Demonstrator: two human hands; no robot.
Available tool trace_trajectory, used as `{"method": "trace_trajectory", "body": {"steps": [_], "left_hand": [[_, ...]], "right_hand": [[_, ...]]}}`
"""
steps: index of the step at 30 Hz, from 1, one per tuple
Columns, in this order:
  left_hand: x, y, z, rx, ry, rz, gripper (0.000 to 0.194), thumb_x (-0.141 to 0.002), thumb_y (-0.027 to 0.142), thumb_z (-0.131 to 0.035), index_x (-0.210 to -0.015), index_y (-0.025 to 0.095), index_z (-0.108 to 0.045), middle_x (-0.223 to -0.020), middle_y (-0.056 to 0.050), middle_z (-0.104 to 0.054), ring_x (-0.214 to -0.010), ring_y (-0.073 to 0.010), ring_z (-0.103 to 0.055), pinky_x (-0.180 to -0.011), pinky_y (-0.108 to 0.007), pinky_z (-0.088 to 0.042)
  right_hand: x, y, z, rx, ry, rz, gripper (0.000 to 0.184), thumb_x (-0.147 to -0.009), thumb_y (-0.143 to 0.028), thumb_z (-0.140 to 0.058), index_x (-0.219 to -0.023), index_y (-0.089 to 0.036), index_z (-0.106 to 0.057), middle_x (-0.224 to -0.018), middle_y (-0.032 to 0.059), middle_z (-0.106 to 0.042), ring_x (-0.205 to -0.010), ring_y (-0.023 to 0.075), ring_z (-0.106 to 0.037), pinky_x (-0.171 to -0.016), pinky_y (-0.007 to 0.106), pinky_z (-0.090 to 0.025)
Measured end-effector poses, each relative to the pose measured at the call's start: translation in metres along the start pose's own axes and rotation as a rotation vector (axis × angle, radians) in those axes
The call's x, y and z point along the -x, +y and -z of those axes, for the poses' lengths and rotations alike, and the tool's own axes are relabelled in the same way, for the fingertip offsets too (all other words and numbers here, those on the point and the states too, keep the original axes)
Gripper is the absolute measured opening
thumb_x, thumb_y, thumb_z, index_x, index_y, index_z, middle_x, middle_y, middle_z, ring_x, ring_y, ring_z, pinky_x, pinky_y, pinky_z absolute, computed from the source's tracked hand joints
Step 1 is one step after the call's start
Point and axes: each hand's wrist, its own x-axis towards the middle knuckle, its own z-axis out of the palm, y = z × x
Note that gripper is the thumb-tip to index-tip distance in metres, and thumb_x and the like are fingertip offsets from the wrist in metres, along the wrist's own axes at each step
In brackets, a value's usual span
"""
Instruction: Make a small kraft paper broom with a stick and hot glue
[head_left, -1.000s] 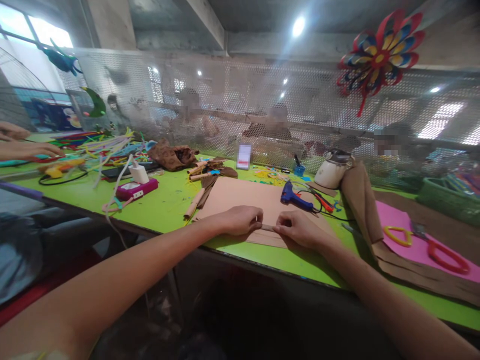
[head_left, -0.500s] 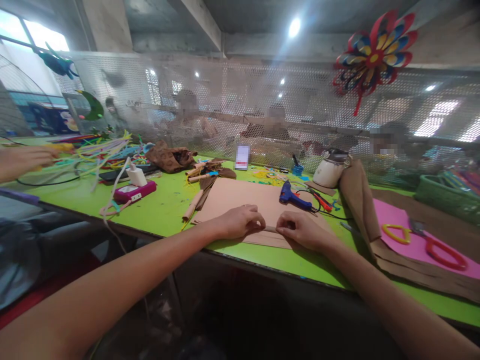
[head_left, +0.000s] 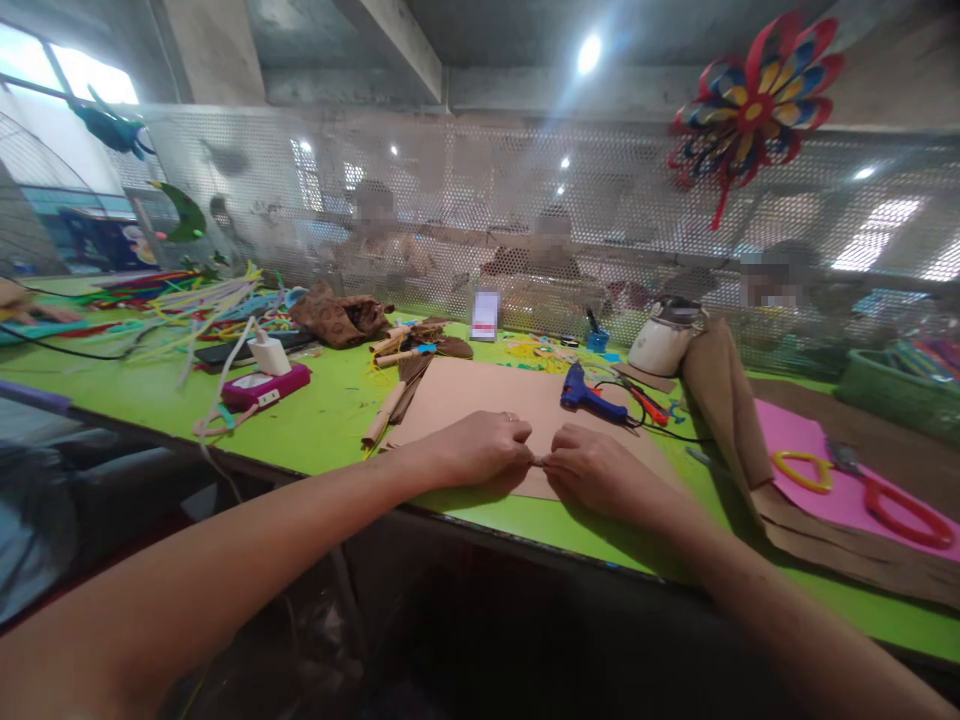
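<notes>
My left hand (head_left: 487, 446) and my right hand (head_left: 589, 462) are close together at the near edge of a light brown sheet of paper (head_left: 495, 390) on the green table. Both have their fingers pinched on a thin rolled strip of paper (head_left: 538, 462); only a short bit of it shows between the fingertips. Whether the strip is part of the sheet I cannot tell. Beyond my right hand, a blue glue gun (head_left: 592, 395) lies on the sheet, its black cord running right.
To the left are a magenta power strip (head_left: 266, 385), brown paper rolls (head_left: 384, 415) and a heap of pipe cleaners (head_left: 202, 305). At right lie folded brown paper (head_left: 716, 400), pink paper (head_left: 787, 425) and scissors (head_left: 844, 458). A co-worker's hand (head_left: 19, 303) shows at far left.
My hands have drawn closer together, and less of the strip shows between them. The co-worker's hand has moved left, nearly out of view.
</notes>
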Motion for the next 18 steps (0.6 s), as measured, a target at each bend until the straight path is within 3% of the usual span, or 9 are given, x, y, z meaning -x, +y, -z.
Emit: {"method": "trace_trajectory", "body": {"steps": [5, 9, 14, 18], "left_hand": [[-0.006, 0.003, -0.003, -0.049, -0.015, -0.002, 0.022, -0.082, 0.018, -0.045, -0.066, 0.014, -0.059, -0.067, -0.005, -0.051, -0.061, -0.0141, -0.045, -0.058, -0.027, -0.034], [-0.006, 0.0, 0.008, 0.129, 0.019, 0.112, 0.022, -0.083, 0.02, -0.043, -0.071, 0.014, -0.06, -0.072, -0.005, -0.054, -0.062, -0.0127, -0.046, -0.059, -0.025, -0.035], [-0.012, -0.014, 0.019, 0.447, -0.15, 0.145, 0.013, -0.073, 0.014, -0.049, -0.067, 0.013, -0.06, -0.061, 0.001, -0.052, -0.055, -0.0088, -0.04, -0.053, -0.021, -0.03], [-0.014, -0.014, 0.013, 0.563, -0.19, 0.238, 0.018, -0.073, 0.012, -0.045, -0.069, 0.011, -0.062, -0.061, 0.001, -0.053, -0.055, -0.0078, -0.04, -0.052, -0.019, -0.03]], "right_hand": [[-0.001, 0.0, -0.009, 0.16, -0.009, -0.018, 0.029, -0.085, -0.018, -0.044, -0.063, -0.016, -0.061, -0.064, 0.0068, -0.054, -0.061, 0.0148, -0.046, -0.057, 0.028, -0.033], [-0.002, 0.002, -0.002, -0.02, 0.078, -0.118, 0.027, -0.086, -0.02, -0.044, -0.064, -0.016, -0.06, -0.065, 0.0043, -0.056, -0.06, 0.0124, -0.047, -0.055, 0.025, -0.033], [-0.003, 0.0, 0.019, -0.282, 0.035, -0.233, 0.023, -0.084, -0.02, -0.046, -0.067, -0.018, -0.062, -0.065, 0.0007, -0.06, -0.061, 0.0117, -0.051, -0.054, 0.022, -0.034], [-0.003, 0.003, 0.014, -0.286, 0.002, -0.208, 0.025, -0.083, -0.02, -0.046, -0.064, -0.017, -0.062, -0.063, 0.0018, -0.06, -0.059, 0.0119, -0.049, -0.053, 0.023, -0.034]]}}
